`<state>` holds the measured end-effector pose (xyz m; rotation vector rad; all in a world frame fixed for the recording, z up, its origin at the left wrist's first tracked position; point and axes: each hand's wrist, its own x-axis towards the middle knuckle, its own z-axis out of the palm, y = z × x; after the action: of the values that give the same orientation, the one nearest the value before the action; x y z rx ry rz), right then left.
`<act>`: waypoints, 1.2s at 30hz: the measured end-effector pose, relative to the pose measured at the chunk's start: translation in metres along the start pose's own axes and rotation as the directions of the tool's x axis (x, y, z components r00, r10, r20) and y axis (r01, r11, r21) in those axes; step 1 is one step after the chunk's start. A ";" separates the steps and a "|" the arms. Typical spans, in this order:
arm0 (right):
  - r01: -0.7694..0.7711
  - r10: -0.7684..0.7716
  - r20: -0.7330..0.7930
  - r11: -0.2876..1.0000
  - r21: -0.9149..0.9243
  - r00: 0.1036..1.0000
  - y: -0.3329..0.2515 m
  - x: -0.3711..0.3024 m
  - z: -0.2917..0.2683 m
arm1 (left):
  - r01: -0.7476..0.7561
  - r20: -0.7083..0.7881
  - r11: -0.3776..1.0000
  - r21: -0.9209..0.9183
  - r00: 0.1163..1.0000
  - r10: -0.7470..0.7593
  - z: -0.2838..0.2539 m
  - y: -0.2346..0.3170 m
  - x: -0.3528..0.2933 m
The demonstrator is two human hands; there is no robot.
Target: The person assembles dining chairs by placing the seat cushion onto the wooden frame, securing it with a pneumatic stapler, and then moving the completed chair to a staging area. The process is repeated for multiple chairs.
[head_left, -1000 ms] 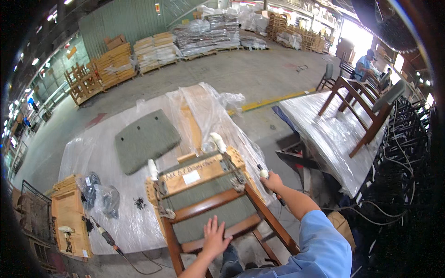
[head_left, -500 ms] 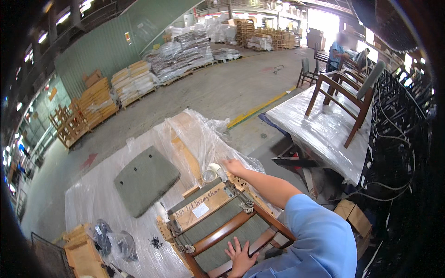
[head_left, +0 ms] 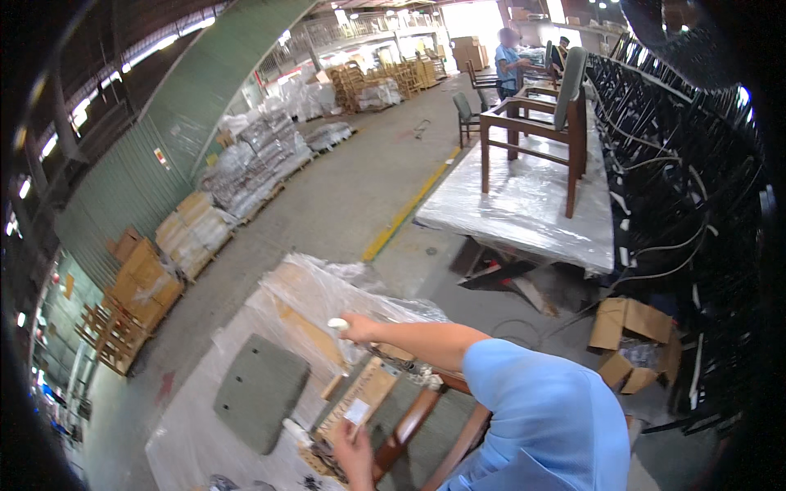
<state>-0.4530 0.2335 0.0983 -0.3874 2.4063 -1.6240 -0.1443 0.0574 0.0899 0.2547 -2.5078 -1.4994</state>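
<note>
My right hand (head_left: 357, 328) is closed around a white handle (head_left: 337, 324) with a rounded end, at the far end of a wooden jig board (head_left: 378, 381) that has writing and a white label on it. By the board's near end is my left hand (head_left: 354, 455), fingers curled; what they hold, if anything, is hidden. A matching white handle (head_left: 294, 429) sticks out beside it. Under the board lies a chair with a brown wooden frame (head_left: 417, 413) and grey-green upholstery. Metal clamp parts (head_left: 422, 376) sit at the board's far end. Left of it lies a loose grey-green cushion panel (head_left: 260, 393).
Plastic film (head_left: 205, 409) covers the work surface. An upright chair (head_left: 536, 119) stands on a wrapped table (head_left: 524, 217) at right. Below that is an open cardboard box (head_left: 634, 335). A person in blue (head_left: 509, 65) works farther back. Wrapped stacks (head_left: 258, 155) line the left side.
My left hand has moved from the chair's frame up to the near end of the board. My right hand has the white handle, which now points left. The view has turned.
</note>
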 end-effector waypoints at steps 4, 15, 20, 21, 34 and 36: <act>0.277 -0.281 -0.017 0.953 -0.124 0.959 -0.019 -0.057 -0.019 | 0.026 -0.478 0.918 0.396 0.860 0.182 -0.100 -0.059 0.077; 0.088 -0.149 -0.242 0.966 -0.245 0.959 -0.040 -0.111 -0.018 | 0.634 0.075 0.569 -0.523 0.700 -0.710 -0.099 -0.149 0.165; 0.057 -0.123 -0.222 0.957 -0.284 0.967 -0.041 -0.111 -0.013 | 0.437 -0.093 0.716 -0.544 0.817 -0.569 -0.092 -0.149 0.148; 0.052 -0.122 -0.226 0.954 -0.295 0.966 -0.040 -0.108 -0.012 | 0.302 -0.203 0.789 -0.536 0.860 -0.468 -0.095 -0.134 0.149; 0.261 -0.262 -0.016 0.949 0.177 0.965 -0.004 -0.112 -0.041 | -0.010 -0.040 0.751 -0.661 0.999 -0.022 -0.131 -0.029 0.068; 0.137 -0.138 -0.004 0.978 0.155 0.990 0.020 -0.153 -0.054 | 0.095 -0.162 0.853 -0.512 0.965 -0.205 -0.142 -0.042 0.026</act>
<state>-0.3283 0.3385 0.1040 -0.5404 2.2736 -1.8500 -0.1300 -0.0892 0.1205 0.4997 -1.8847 -2.0031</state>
